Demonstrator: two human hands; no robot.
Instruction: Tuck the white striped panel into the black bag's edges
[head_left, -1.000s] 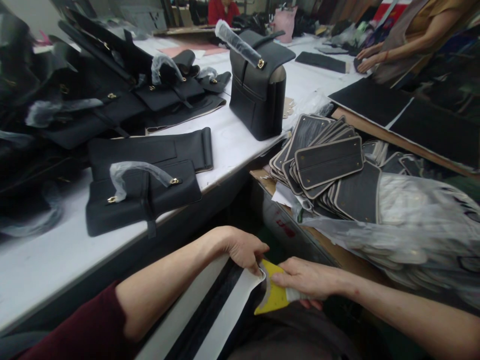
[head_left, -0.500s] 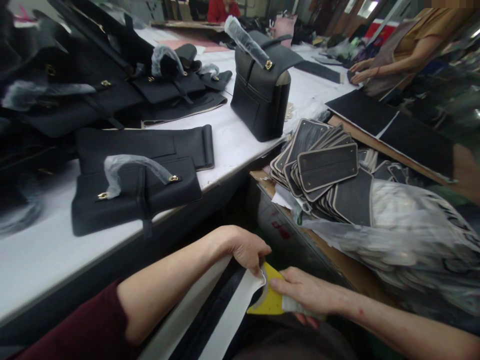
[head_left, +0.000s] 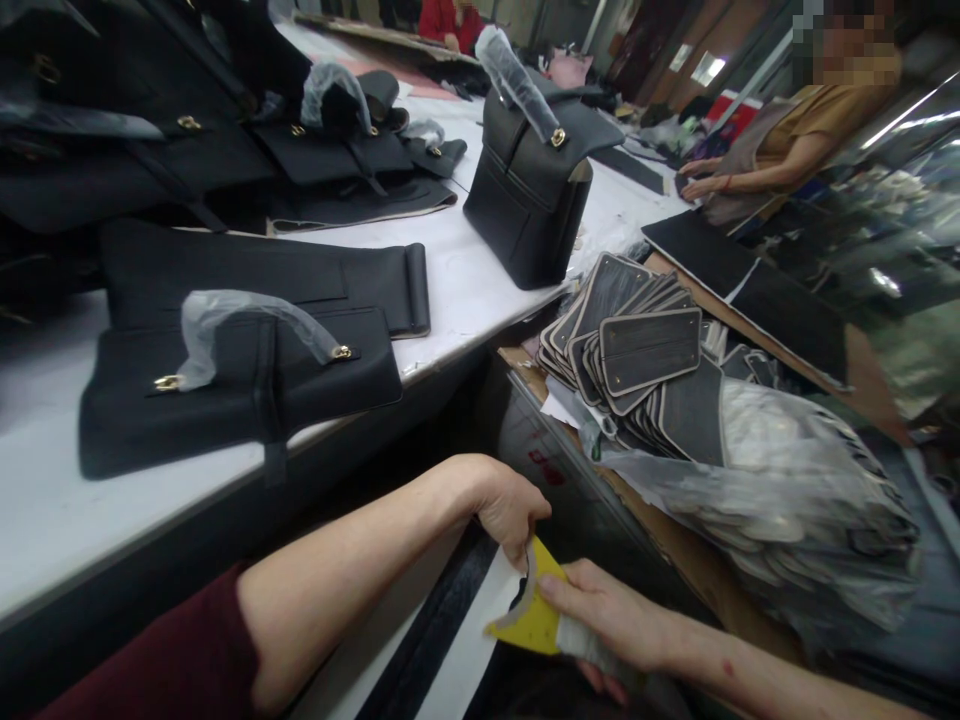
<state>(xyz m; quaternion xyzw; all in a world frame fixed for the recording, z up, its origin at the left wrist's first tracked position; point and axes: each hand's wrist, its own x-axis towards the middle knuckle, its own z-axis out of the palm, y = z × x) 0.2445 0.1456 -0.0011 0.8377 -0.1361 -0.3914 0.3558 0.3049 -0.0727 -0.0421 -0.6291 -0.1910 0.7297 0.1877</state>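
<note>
My right hand (head_left: 611, 610) is closed on a flat yellow tool (head_left: 531, 622) with a concave curved edge and a pale wrapped grip. The curved edge lies against the end of a long piece (head_left: 450, 620) with black and white bands, which runs down over my lap. My left hand (head_left: 514, 510) reaches over the far end of this piece, its fingers bent down and gripping the edge close to the tool. The fingertips of my left hand are partly hidden.
On the white table (head_left: 450, 330) lie black leather bag parts (head_left: 322, 370) with plastic-wrapped handles. A black bag (head_left: 529, 200) stands upright there. At right, edged black panels (head_left: 651, 345) are stacked beside a plastic bag (head_left: 787, 480). A co-worker (head_left: 795, 150) is farther back.
The yellow tool has shifted slightly left and down along the banded piece's end. My left hand keeps its grip, and the camera view has turned a little.
</note>
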